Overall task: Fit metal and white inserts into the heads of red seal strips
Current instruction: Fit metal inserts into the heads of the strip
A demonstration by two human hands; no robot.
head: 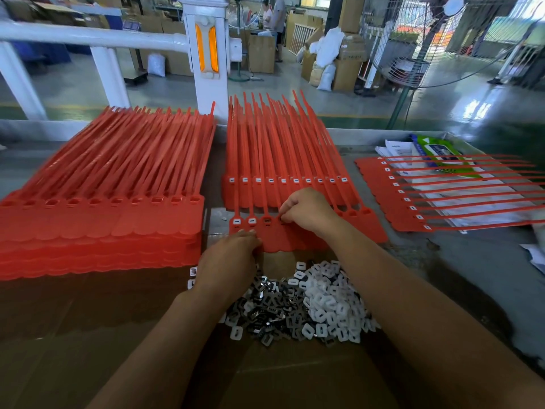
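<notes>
Right hand (306, 209) hides one head of front strip sheet (298, 242); left stack (97, 202) cut by frame edge.

On the worktop (472, 261), the right hand (306, 211) curls its fingers (284, 212) onto one head of the middle red seal strips (295, 242) (two heads to its left show white), perhaps pinching an insert. The left hand (233, 258) rests on their near edge, by heaped metal inserts (265, 308) and white inserts (333, 296).

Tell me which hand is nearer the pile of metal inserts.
Left. The left hand sits right at the far edge of the metal inserts; the right hand is farther off, up on the red strip heads.
</notes>
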